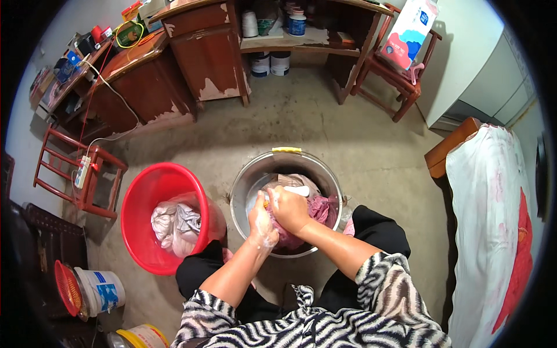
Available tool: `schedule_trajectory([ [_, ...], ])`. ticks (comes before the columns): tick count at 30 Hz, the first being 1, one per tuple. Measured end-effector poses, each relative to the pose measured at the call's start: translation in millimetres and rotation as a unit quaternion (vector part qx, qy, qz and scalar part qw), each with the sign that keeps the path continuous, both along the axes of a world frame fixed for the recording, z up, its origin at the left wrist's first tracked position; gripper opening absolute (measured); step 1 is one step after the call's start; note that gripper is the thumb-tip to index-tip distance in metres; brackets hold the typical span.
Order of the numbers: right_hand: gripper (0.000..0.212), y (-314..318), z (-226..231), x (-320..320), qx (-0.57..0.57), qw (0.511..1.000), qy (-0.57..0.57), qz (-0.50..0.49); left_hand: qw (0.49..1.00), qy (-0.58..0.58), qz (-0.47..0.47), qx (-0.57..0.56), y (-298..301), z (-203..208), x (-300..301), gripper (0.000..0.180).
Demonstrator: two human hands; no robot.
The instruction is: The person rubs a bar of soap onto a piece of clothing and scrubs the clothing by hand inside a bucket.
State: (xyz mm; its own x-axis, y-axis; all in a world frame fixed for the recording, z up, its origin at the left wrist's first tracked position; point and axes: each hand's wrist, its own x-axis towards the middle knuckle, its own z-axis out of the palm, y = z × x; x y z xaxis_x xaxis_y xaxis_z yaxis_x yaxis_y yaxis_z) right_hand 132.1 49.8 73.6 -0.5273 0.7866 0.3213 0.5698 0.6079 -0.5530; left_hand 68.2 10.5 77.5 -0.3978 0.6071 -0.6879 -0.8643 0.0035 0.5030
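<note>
Between my legs stands a round metal tub (237, 216) with pink-purple and beige cloths (319, 207) in it. My soapy hands meet above these cloths. My right hand (288, 207) is closed, its fingers wrapped round a white, smooth object (299, 190) whose rounded end sticks out; its kind cannot be made out. My left hand (260, 219), foamy at the wrist, is closed against the right one. A small orange bit shows between the hands, and what the left fingers grip is hidden.
To the left, a red plastic tub (134, 232) holds white and grey clothes (176, 226). A wooden chair (96, 180) carries a power strip. White buckets (104, 293) stand at lower left. A wooden desk (203, 64) is ahead; a cloth-covered bed (484, 214) is at the right.
</note>
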Motion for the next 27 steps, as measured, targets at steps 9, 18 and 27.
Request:
schedule_trajectory([
  [9, 0.034, 1.5, 9.6, 3.4, -0.08, 0.996, -0.039, 0.003, 0.999, -0.034, -0.004, 0.021, -2.6, 10.7, -7.4, 0.045],
  [18, 0.049, 37.1, 14.8, 26.9, -0.29, 0.952, 0.021, 0.097, 0.991, -0.015, -0.056, 0.119, -1.0, 4.9, -34.6, 0.029],
  [27, 0.024, -19.3, 31.5, 7.1, -0.311, 0.901, 0.284, 0.1, 0.995, 0.069, -0.039, 0.064, -0.2, -21.4, -33.5, 0.039],
])
